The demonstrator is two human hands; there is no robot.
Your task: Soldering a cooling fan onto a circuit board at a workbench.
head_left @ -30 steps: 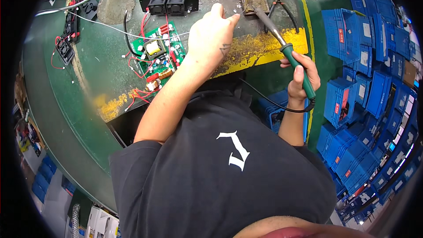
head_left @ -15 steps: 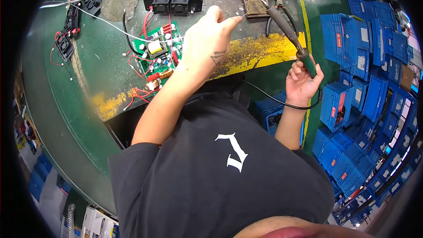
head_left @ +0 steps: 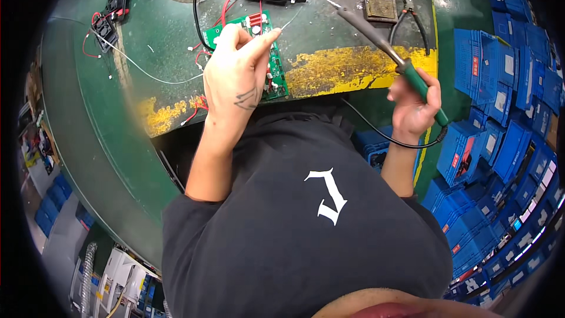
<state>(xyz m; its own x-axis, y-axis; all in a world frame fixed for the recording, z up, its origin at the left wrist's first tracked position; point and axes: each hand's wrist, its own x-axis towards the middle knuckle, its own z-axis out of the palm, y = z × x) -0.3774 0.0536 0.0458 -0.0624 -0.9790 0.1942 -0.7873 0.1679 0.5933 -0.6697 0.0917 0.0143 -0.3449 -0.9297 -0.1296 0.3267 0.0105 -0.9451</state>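
At the near edge of the bench (head_left: pixel 335 72), the left hand (head_left: pixel 234 69) pinches solder wire (head_left: pixel 289 21) over the green circuit board (head_left: pixel 278 79) while, to the right, the right hand (head_left: pixel 415 107) grips a soldering iron (head_left: pixel 376 38), its tip (head_left: pixel 334 5) apart from the board, apparently a soldering approach calling for precise tip-and-wire contact.

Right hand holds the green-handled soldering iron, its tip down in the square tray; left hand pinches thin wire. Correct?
Not quite: in the head view, the right hand holds the soldering iron with its tip outside, left of the square tray; the left hand pinches thin wire.
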